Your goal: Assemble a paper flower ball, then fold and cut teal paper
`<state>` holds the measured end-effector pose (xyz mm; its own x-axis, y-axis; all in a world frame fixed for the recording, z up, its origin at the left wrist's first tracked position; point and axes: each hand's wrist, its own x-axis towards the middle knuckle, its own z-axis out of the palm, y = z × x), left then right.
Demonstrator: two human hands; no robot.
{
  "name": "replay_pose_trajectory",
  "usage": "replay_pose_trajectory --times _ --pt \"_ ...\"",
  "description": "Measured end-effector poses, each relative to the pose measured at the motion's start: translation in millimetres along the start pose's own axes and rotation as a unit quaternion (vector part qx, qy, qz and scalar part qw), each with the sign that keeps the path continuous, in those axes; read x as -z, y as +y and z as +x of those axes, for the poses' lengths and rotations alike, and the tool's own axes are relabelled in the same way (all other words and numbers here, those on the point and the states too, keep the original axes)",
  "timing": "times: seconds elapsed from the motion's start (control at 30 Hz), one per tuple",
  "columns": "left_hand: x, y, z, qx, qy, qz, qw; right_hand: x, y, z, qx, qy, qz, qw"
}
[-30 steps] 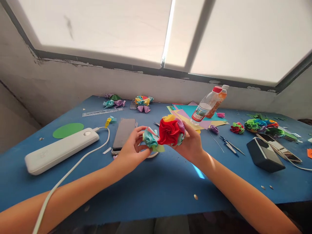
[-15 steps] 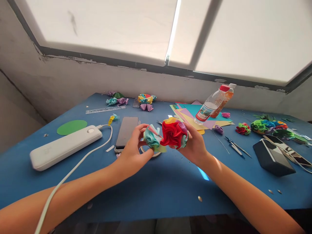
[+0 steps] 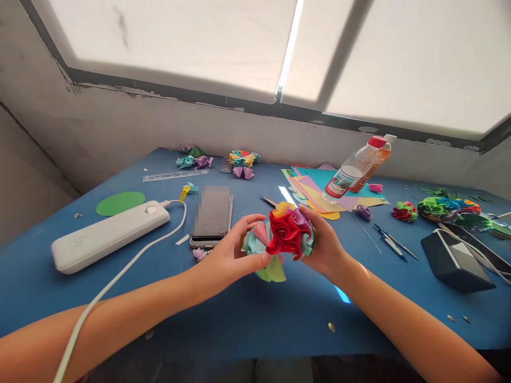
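Note:
Both hands are together over the middle of the desk, each around folded paper flowers. My left hand (image 3: pixel 233 252) is closed on a pale blue and pink paper flower (image 3: pixel 255 242), its thumb along the lower front edge. A light green paper leaf (image 3: pixel 273 269) sticks out below. My right hand (image 3: pixel 323 242) grips a cluster of paper roses (image 3: pixel 288 230), with a red rose in front and yellow, purple and pale blue around it. The two pieces touch; whether they are joined I cannot tell. Most right fingers are hidden behind the cluster.
A white power bank (image 3: pixel 109 236) with a cable lies left, near a phone (image 3: pixel 213 213) and a green paper disc (image 3: pixel 120 203). Two bottles (image 3: pixel 345 178) stand on coloured paper sheets (image 3: pixel 311 189). To the right lie tweezers (image 3: pixel 393 244), a black box (image 3: pixel 457 260) and more paper flowers (image 3: pixel 439 207).
Both hands have come closer together and slightly lower. The pale blue flower now presses against the rose cluster, and more of the green leaf shows. The view has shifted slightly.

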<state>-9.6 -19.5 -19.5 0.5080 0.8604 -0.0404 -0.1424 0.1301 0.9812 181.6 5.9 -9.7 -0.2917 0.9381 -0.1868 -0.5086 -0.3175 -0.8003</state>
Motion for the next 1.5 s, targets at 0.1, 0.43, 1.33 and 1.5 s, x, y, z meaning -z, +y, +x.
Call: replay_pose_trajectory --times 0.1,0.43,1.33,1.5 --pt "0.9 -2.1 1.1 0.002 0.003 0.005 1.0 -1.6 -4.3 -0.8 -0.003 0.017 0.005 1.0" --pt "3.3 -11.2 2.5 -0.126 0.114 0.144 0.975 -7.6 8.2 -4.1 0.06 0.081 -0.037 0.994" --pt "-7.5 -6.6 3.7 -0.08 0.142 0.044 0.986 -0.6 25.6 -6.3 0.211 0.07 -0.24 0.945" --pt "-6.4 -2.0 5.2 -0.057 0.147 0.044 0.987 5.2 21.1 -10.9 0.323 0.0 -0.444 0.836"
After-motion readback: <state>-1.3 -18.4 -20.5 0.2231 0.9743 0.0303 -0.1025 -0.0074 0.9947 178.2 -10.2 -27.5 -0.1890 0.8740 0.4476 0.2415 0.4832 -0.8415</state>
